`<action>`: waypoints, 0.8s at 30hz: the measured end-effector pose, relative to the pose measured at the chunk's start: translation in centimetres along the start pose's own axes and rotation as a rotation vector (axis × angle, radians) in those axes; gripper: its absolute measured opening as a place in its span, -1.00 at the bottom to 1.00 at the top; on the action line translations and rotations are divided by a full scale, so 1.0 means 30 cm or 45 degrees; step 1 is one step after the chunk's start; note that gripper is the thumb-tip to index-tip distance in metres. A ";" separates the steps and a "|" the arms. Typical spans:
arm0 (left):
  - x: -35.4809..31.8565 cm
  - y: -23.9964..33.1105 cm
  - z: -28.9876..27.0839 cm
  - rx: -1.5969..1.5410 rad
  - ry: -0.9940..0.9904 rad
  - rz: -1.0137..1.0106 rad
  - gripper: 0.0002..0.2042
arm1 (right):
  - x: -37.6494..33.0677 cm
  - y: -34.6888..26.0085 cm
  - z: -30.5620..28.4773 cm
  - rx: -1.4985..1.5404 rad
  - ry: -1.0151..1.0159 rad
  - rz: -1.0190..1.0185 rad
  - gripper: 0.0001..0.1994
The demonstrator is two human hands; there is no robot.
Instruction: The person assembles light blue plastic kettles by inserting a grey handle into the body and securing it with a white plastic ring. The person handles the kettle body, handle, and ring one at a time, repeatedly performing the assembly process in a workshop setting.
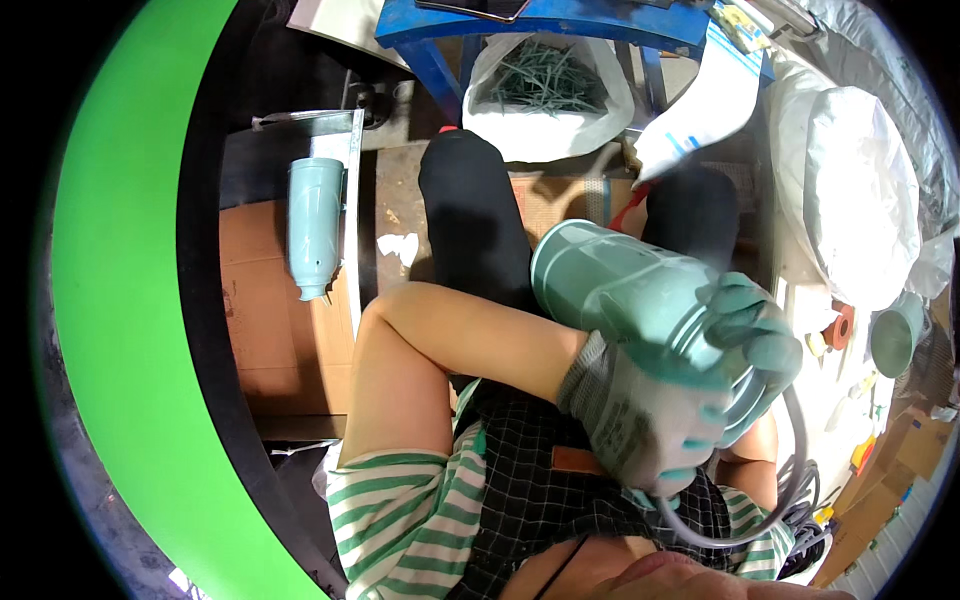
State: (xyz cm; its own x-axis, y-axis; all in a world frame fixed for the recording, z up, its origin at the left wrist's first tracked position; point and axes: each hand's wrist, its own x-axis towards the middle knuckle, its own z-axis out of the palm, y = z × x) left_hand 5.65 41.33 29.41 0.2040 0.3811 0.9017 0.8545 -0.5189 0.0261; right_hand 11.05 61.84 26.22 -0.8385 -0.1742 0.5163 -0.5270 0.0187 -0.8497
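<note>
A pale green plastic canister (610, 275) lies slanted across my lap, its wide end towards my knees. My right hand (750, 320), in a green-coated glove, curls over the canister's narrower, ribbed end; motion blurs its fingers. Against the near side of that end, my left hand (655, 420) is closed in a grey glove with green fingertips. What it grips is hidden. A grey hose or cable (745, 540) comes out below the left hand and loops round to the right. Another pale green canister (315, 220) lies on cardboard to my left.
A white bag (550, 125) of green plastic strips stands ahead, under a blue stool (550, 28). White plastic bags (845, 190) crowd the right side, with a pale green cup-shaped piece (895, 335) beside them. A broad green curved surface (125, 300) borders the left.
</note>
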 end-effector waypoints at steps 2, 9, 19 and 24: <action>-0.071 0.016 0.069 0.248 0.082 0.050 -0.78 | 0.038 0.034 0.014 0.076 -0.043 0.029 -0.66; -0.129 -0.140 -0.146 -1.175 1.229 -1.972 -0.77 | 0.094 -0.058 0.113 0.291 0.403 0.870 -0.18; -0.201 -0.048 -0.168 -0.986 1.591 -1.986 -0.67 | 0.179 -0.057 0.136 -0.414 1.277 0.204 -0.66; -0.261 -0.044 -0.181 -0.453 0.975 -1.795 -0.67 | 0.201 0.056 0.131 0.673 0.729 0.718 -0.35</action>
State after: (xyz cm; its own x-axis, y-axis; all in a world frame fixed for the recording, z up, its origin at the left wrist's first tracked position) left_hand 0.34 34.88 24.66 -0.9549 0.2886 0.0697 -0.0185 -0.2920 0.9562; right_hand 5.66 56.96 27.49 -0.9636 0.2345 -0.1281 -0.0125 -0.5183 -0.8551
